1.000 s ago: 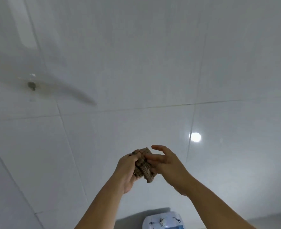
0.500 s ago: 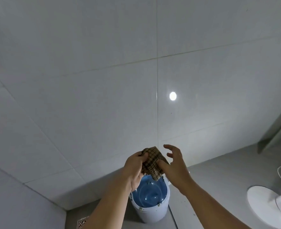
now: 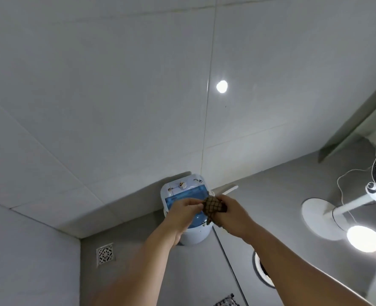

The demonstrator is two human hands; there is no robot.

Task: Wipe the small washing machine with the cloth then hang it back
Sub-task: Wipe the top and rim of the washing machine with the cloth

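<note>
A small white washing machine (image 3: 183, 186) with a blue see-through lid stands on the grey floor against the tiled wall. Above its lid I hold a bunched brown checked cloth (image 3: 213, 206) in both hands. My left hand (image 3: 183, 209) pinches the cloth's left end. My right hand (image 3: 233, 214) is wrapped around its right side. The hands and cloth hide the front part of the lid. Whether the cloth touches the lid cannot be told.
A white floor fan (image 3: 341, 208) with a round base and a cord stands at the right. A square floor drain (image 3: 104, 253) lies at the left, a round drain (image 3: 262, 270) by my right forearm. A patterned mat (image 3: 226, 301) shows at the bottom edge.
My view has tilted down from the wall to the floor. Both hands with the cloth have come down over the washing machine's lid, and my right hand has closed on the cloth.
</note>
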